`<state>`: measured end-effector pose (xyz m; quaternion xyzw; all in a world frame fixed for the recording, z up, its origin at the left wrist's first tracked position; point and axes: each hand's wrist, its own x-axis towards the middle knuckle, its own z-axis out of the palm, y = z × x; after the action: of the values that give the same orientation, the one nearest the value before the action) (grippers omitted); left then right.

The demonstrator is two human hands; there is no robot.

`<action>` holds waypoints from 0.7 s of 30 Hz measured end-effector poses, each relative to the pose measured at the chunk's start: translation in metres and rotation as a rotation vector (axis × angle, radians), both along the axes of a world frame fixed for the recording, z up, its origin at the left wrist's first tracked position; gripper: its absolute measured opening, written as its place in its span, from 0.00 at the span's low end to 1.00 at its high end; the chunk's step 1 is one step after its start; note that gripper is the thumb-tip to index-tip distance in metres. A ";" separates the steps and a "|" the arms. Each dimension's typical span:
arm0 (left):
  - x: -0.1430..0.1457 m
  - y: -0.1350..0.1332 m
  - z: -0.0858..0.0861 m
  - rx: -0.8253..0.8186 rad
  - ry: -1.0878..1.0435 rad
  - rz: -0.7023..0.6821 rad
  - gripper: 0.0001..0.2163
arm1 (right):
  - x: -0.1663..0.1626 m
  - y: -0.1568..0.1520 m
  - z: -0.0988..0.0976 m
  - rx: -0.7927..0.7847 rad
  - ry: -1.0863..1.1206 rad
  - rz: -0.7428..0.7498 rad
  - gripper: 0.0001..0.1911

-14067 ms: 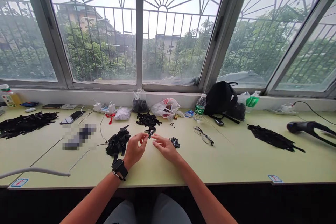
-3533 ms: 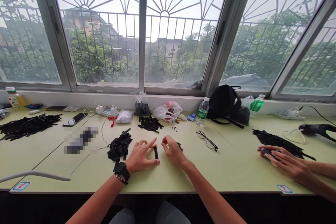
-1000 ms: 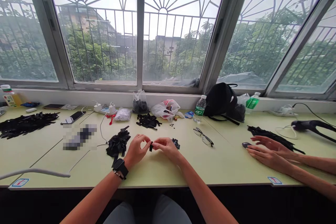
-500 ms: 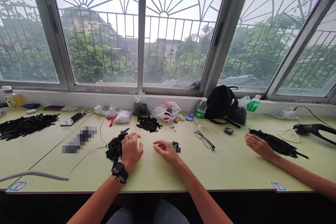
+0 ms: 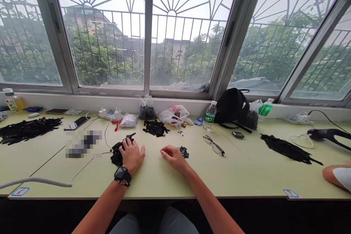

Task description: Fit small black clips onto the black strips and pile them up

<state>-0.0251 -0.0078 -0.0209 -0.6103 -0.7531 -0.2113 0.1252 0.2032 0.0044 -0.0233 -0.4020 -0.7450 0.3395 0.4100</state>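
Note:
My left hand, wearing a watch, lies over a pile of black strips, fingers apart and touching it. The fingertips rest on the strips and partly hide them. My right hand hovers or rests at the table's middle with thumb and fingers drawn together. Whether anything small sits in that pinch is hidden. Just beside it, to the right, lies a small heap of shiny dark pieces. Farther back is a second pile of black strips.
Behind stand a clear bag of dark pieces, a white plastic bag and a water bottle. Glasses lie to the right. Another person's arm shows at the right edge, near more black strips.
My left hand has moved left onto the black strips. My right hand has stayed in place. The other person's hand has drawn back to the right, and the small black device has turned.

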 end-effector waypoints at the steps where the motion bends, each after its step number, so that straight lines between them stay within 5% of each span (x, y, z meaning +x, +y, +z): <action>1: -0.001 0.000 0.001 -0.008 -0.011 -0.001 0.24 | 0.000 0.000 0.000 0.001 -0.003 0.001 0.14; 12: -0.005 -0.007 0.017 0.176 -0.048 -0.063 0.21 | -0.002 -0.003 0.002 0.038 -0.027 -0.006 0.13; 21: -0.022 0.014 0.004 0.281 -0.159 -0.180 0.17 | 0.000 -0.003 0.003 0.041 -0.057 -0.017 0.13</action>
<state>-0.0469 0.0059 -0.0172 -0.6330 -0.6662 -0.3722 0.1301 0.2028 0.0015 -0.0198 -0.4093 -0.7597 0.3092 0.3996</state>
